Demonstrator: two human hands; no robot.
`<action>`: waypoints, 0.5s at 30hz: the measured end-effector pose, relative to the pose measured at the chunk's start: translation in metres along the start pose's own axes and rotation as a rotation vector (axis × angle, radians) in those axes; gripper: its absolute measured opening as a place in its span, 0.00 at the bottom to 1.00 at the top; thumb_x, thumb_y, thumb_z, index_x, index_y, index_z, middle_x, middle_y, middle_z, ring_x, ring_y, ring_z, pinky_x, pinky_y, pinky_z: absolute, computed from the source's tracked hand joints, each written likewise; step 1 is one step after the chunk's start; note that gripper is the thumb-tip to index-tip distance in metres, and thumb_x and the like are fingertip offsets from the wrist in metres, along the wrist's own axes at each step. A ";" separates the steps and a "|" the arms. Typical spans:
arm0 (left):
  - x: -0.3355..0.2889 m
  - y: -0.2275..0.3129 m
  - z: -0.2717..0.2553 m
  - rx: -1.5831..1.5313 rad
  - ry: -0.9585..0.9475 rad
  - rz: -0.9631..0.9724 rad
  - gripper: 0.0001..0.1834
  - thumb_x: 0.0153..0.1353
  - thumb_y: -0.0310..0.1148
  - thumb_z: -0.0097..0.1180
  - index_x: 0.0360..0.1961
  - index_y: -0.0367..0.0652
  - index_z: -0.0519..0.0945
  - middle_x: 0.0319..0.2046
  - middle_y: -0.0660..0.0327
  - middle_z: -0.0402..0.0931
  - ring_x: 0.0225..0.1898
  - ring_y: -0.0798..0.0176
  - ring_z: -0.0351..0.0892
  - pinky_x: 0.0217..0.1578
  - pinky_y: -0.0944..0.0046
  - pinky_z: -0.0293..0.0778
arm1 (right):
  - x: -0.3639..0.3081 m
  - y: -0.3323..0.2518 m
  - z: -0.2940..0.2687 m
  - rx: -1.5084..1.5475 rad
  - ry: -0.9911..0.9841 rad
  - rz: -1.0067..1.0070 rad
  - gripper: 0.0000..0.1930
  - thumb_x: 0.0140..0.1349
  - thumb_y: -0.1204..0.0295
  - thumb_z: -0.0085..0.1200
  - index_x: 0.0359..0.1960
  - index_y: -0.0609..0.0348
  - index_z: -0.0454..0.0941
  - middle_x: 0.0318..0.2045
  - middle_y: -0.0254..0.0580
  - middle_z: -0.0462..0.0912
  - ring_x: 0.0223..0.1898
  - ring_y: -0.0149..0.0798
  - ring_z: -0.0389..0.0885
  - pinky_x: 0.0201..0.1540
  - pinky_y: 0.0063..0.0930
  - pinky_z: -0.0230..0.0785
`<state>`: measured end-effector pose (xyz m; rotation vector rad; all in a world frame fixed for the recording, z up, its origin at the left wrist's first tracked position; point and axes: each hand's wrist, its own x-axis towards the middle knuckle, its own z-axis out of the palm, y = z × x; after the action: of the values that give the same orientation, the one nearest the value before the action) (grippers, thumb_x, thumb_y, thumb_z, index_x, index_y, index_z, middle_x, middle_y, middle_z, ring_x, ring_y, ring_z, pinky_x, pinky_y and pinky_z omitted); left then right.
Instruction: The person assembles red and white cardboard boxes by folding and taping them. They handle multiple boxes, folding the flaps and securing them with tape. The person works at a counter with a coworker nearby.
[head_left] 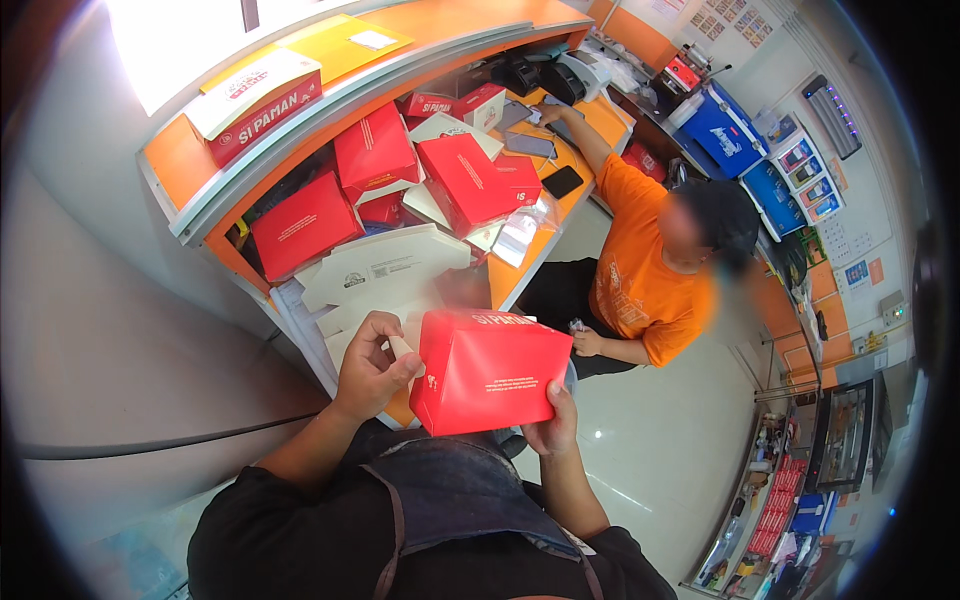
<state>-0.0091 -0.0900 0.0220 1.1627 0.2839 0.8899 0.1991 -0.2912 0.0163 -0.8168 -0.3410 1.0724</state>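
In front of my chest is a red cardboard box point(488, 375) with white print, raised above the counter's near end. My left hand point(372, 368) pinches a pale flap point(403, 349) at the box's left end between thumb and fingers. At the lower right corner my right hand point(553, 428) grips the box, its thumb on the red face and its other fingers hidden behind. Just beyond the box lies an unfolded white carton sheet point(385, 266), printed side up.
Several folded red boxes point(305, 228) are heaped on the orange counter. Another carton point(262, 108) stands on the upper ledge. A person in an orange shirt point(640, 270) sits at the right, one arm reaching over the counter past a black phone point(562, 181).
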 end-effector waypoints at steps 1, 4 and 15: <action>-0.002 0.002 0.004 -0.005 0.028 -0.019 0.20 0.65 0.38 0.71 0.48 0.45 0.71 0.47 0.64 0.64 0.49 0.69 0.68 0.53 0.65 0.70 | 0.001 0.000 -0.002 0.000 0.007 0.014 0.31 0.76 0.55 0.50 0.70 0.66 0.65 0.63 0.52 0.79 0.63 0.47 0.82 0.66 0.43 0.74; -0.003 0.000 0.007 0.125 -0.051 0.117 0.22 0.65 0.36 0.71 0.54 0.42 0.74 0.49 0.62 0.66 0.48 0.69 0.70 0.50 0.65 0.72 | 0.004 0.000 -0.009 0.024 0.026 0.052 0.31 0.75 0.56 0.52 0.70 0.67 0.65 0.64 0.52 0.78 0.64 0.46 0.80 0.67 0.43 0.73; -0.009 0.025 0.016 0.279 -0.022 -0.237 0.40 0.76 0.39 0.57 0.78 0.27 0.54 0.78 0.43 0.54 0.78 0.57 0.54 0.75 0.58 0.52 | 0.002 0.017 0.014 -0.277 0.057 -0.127 0.35 0.76 0.58 0.54 0.76 0.60 0.55 0.69 0.47 0.69 0.69 0.43 0.70 0.71 0.43 0.64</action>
<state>-0.0166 -0.1047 0.0485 1.3621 0.5294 0.6417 0.1811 -0.2797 0.0129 -1.0561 -0.4942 0.8919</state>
